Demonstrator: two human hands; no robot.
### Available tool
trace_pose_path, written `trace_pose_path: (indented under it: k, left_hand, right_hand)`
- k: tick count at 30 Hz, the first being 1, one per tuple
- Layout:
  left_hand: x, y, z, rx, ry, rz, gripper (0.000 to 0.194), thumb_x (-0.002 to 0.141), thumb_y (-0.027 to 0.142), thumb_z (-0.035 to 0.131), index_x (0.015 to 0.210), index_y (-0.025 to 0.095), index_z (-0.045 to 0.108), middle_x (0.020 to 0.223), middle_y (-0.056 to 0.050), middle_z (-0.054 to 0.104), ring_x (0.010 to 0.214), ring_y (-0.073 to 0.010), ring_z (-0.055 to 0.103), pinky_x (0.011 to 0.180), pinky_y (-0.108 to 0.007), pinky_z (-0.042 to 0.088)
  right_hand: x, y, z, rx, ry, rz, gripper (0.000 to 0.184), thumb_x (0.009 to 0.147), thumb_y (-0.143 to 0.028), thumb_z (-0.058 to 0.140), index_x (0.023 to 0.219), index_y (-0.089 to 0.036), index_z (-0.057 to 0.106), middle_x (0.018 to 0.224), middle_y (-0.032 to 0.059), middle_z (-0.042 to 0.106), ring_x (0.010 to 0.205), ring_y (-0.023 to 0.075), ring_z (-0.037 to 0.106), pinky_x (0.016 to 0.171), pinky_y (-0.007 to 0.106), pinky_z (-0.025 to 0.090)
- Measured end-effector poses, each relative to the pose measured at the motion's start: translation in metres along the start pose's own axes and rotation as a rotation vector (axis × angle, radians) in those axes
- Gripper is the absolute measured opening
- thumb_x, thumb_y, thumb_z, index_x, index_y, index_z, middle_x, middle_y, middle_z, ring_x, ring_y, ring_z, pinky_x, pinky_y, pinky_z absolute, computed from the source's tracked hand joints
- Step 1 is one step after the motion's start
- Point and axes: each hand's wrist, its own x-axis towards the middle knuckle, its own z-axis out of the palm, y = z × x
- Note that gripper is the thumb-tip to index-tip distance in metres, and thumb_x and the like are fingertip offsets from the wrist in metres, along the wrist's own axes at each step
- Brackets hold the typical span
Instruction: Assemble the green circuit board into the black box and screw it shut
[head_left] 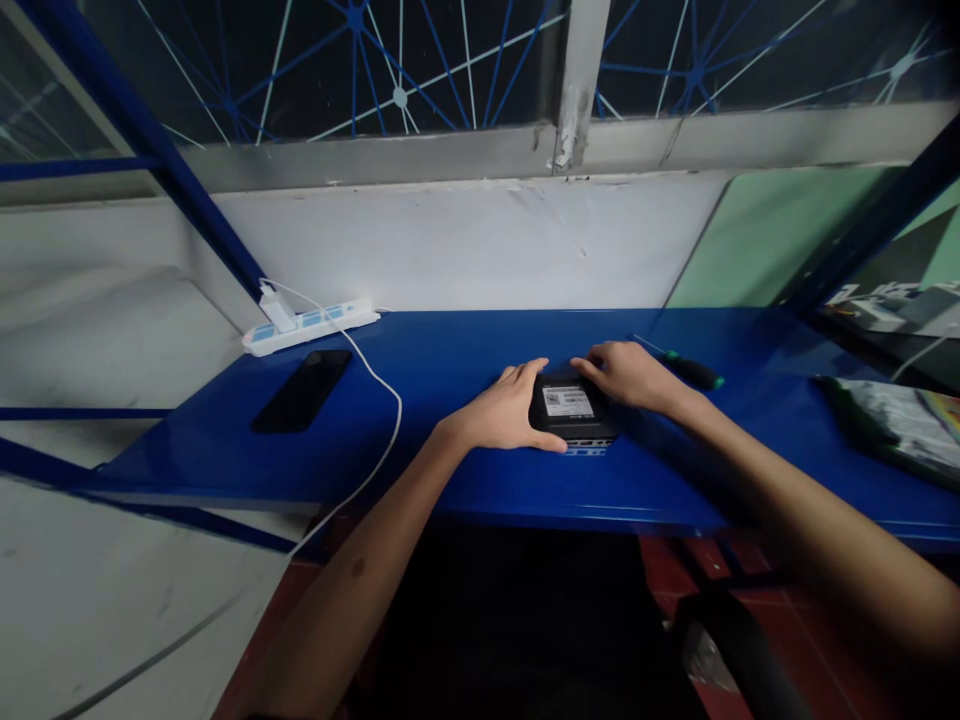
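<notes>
A small black electronics box [574, 425] lies on the blue table, with a white printed label and QR code facing up and a row of ports along its near edge. My left hand [511, 408] grips its left side, thumb at the near corner and fingers reaching along the far side. At the far right corner of the box is my right hand [626, 373], its fingers curled together; whatever they may hold is hidden. Just beyond that hand lies a screwdriver [694, 370] with a black and green handle, its thin shaft pointing to the back left.
On the left, a black phone [302, 391] lies near a white power strip [315, 325] with a plugged-in charger. Its white cable [397, 400] runs over the table's front edge. A plastic packet [900, 425] lies at the right. Blue frame posts [202, 220] rise at both sides.
</notes>
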Motion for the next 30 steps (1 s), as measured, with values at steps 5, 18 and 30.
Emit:
trace_pose_path:
  k: [5,18,30]
  left_hand:
    - [0.004,-0.002,0.0,0.006,-0.004,0.017,0.128,0.061,0.065,0.081,0.16,0.017,0.015,0.158,-0.023,0.031,0.145,-0.0467,0.031,0.115,-0.06,0.034]
    - [0.005,-0.003,0.0,0.063,-0.012,0.005,0.13,0.059,0.067,0.082,0.158,0.012,0.019,0.158,-0.024,0.03,0.147,-0.0462,0.028,0.116,-0.058,0.035]
    - [-0.001,-0.006,-0.002,-0.056,0.038,0.057,0.12,0.058,0.059,0.087,0.153,0.02,0.024,0.154,-0.019,0.037,0.142,-0.0398,0.037,0.114,-0.056,0.037]
  right_hand:
    - [-0.002,-0.002,-0.005,0.038,0.002,0.053,0.046,0.097,-0.048,0.041,0.079,-0.018,0.071,0.066,0.011,0.072,0.064,0.0237,0.067,0.064,0.036,0.043]
    - [0.034,-0.014,-0.004,0.177,-0.317,0.292,0.072,0.096,-0.065,0.027,0.085,-0.009,0.071,0.049,0.0122,0.061,0.043,0.0256,0.064,0.056,0.041,0.054]
    - [-0.001,0.007,-0.007,0.28,-0.124,-0.077,0.069,0.09,-0.077,0.035,0.094,-0.017,0.07,0.1,0.0143,0.074,0.086,0.0272,0.069,0.077,0.042,0.051]
